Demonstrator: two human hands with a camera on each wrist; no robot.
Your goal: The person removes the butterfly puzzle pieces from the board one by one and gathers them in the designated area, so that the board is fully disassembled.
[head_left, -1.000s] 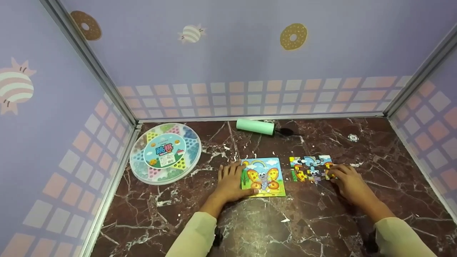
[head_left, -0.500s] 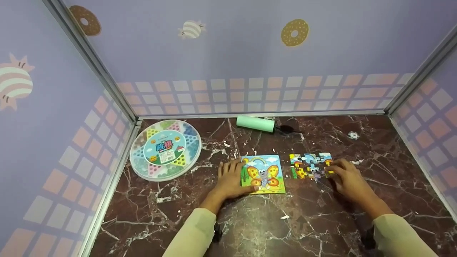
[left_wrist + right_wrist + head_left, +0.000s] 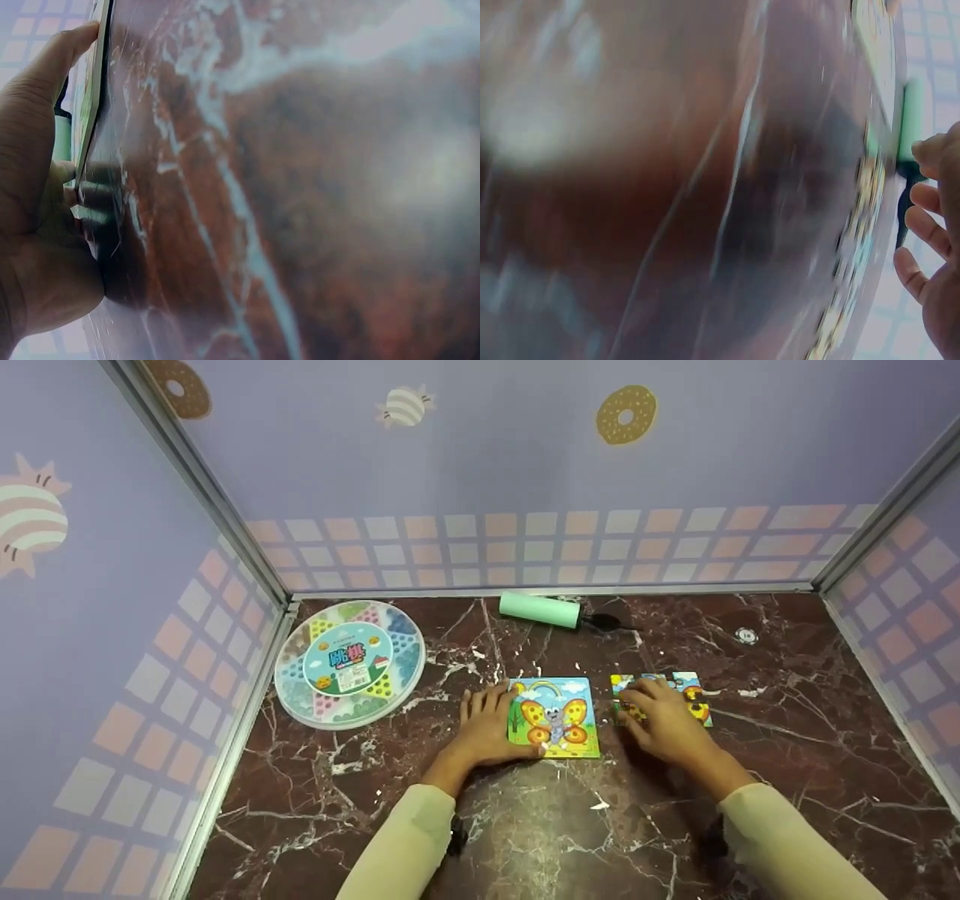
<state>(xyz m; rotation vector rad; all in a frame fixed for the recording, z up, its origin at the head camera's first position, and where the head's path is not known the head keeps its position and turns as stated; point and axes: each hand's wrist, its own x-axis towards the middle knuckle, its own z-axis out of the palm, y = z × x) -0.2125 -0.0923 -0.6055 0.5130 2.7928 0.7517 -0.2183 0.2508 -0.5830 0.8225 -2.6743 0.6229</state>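
Note:
A square puzzle board (image 3: 555, 716) with a butterfly picture lies on the dark marble table. My left hand (image 3: 487, 731) rests along its left side, fingers spread and thumb across the lower edge; the left wrist view shows the thumb (image 3: 71, 45) on the board's edge. To the right lie several jigsaw pieces (image 3: 686, 684) printed with matching butterfly parts, loosely grouped. Over them hangs my right hand (image 3: 664, 720), covering the middle and left of the group. Its fingers are loosely bent, apart from the pieces in the right wrist view, with nothing seen between them.
A round Chinese checkers set (image 3: 349, 664) under a clear cover lies at the left. Near the back wall is a mint-green hand pump (image 3: 540, 610) with a black end. A small round chip (image 3: 745, 636) lies at the back right. Purple panels enclose the table.
My right hand has moved left from the right end of the jigsaw pieces to above their middle and left. The left hand stays on the board. The head view has tilted slightly.

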